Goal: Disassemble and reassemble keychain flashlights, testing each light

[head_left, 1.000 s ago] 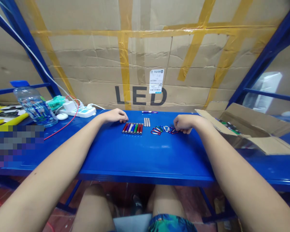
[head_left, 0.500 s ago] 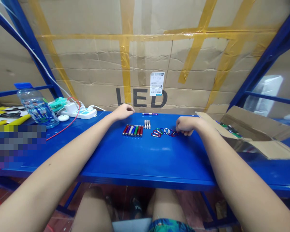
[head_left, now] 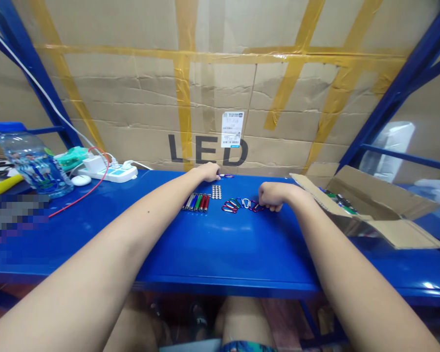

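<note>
Purple mini torch [head_left: 227, 176] lies at the far edge of the blue table [head_left: 220, 244], at 12 o'clock from the block of button cells [head_left: 216, 191]. The left hand [head_left: 208, 172] rests fingers-down on the torch's 9 o'clock end, but I cannot tell whether it grips. The right hand [head_left: 272, 195] is curled into a fist at the 3 o'clock end of the carabiners [head_left: 240, 205].

Bare forearms [head_left: 106, 254]; bare knees [head_left: 242, 318]; teal patterned shorts [head_left: 247, 347].
</note>
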A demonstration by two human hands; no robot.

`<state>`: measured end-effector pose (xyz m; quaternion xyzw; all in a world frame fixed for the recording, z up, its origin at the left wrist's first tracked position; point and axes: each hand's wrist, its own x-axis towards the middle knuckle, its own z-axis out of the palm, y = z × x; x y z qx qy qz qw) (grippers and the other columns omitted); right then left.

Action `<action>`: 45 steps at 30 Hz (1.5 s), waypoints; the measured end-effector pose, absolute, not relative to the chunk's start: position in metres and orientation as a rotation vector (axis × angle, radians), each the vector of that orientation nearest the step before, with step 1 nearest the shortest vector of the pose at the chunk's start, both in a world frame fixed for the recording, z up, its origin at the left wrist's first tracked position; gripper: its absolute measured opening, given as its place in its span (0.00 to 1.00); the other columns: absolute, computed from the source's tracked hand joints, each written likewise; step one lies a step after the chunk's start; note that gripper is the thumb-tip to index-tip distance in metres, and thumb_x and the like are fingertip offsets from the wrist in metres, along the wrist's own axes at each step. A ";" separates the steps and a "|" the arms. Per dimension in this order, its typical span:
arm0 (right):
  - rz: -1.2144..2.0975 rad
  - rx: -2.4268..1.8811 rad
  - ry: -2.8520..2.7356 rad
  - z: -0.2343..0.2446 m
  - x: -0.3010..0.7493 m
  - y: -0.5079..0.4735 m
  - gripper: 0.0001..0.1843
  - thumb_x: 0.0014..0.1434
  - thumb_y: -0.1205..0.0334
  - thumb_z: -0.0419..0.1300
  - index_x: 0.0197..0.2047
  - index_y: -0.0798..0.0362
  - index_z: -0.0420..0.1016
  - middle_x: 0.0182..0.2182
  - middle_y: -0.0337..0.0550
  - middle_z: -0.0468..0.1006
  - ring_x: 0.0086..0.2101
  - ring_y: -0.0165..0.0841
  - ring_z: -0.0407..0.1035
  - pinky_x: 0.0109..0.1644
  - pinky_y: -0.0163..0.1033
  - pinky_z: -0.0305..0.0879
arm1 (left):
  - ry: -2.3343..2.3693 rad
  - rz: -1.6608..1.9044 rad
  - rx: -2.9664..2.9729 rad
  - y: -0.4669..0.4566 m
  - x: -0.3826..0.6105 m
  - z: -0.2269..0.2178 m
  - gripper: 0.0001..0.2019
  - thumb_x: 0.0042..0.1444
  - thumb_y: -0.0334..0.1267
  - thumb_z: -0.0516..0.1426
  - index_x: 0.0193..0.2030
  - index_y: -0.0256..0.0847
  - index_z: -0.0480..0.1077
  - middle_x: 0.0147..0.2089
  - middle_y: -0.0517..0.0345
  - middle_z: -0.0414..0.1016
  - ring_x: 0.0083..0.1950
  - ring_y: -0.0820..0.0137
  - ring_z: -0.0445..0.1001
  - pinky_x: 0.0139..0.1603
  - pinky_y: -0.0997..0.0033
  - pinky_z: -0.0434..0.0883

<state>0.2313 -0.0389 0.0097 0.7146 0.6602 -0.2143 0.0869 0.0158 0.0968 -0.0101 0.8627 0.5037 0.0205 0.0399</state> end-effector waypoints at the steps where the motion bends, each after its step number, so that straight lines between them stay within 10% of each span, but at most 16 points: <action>1: -0.629 2.124 1.971 0.009 0.231 -0.039 0.03 0.57 0.70 0.59 0.33 0.61 0.74 0.28 0.48 0.78 0.22 0.31 0.71 0.29 0.38 0.73 | 1.549 0.082 2.652 0.097 0.016 -0.011 0.18 0.58 0.43 0.60 0.52 0.37 0.75 0.55 0.38 0.75 0.51 0.53 0.75 0.49 0.60 0.69; 34: -0.528 2.343 2.634 0.011 0.226 -0.034 0.05 0.57 0.65 0.60 0.38 0.55 0.73 0.34 0.50 0.81 0.35 0.40 0.77 0.38 0.40 0.71 | 1.214 1.029 2.590 0.042 -0.029 0.000 0.09 0.62 0.28 0.49 0.45 0.40 0.68 0.45 0.50 0.78 0.47 0.64 0.74 0.50 0.60 0.69; 39: -1.485 1.924 3.226 0.002 0.196 -0.039 0.16 0.59 0.59 0.62 0.50 0.54 0.73 0.53 0.53 0.77 0.50 0.39 0.73 0.50 0.44 0.73 | 0.935 1.056 2.755 -0.005 -0.020 0.011 0.13 0.65 0.29 0.46 0.53 0.40 0.64 0.52 0.47 0.75 0.53 0.64 0.73 0.54 0.61 0.69; 45: -2.142 1.484 2.914 -0.003 0.186 -0.047 0.14 0.56 0.52 0.67 0.34 0.55 0.73 0.31 0.47 0.79 0.34 0.36 0.76 0.46 0.47 0.74 | 0.996 0.870 2.958 -0.032 -0.016 0.008 0.11 0.69 0.39 0.47 0.51 0.42 0.65 0.49 0.50 0.75 0.49 0.63 0.75 0.49 0.62 0.69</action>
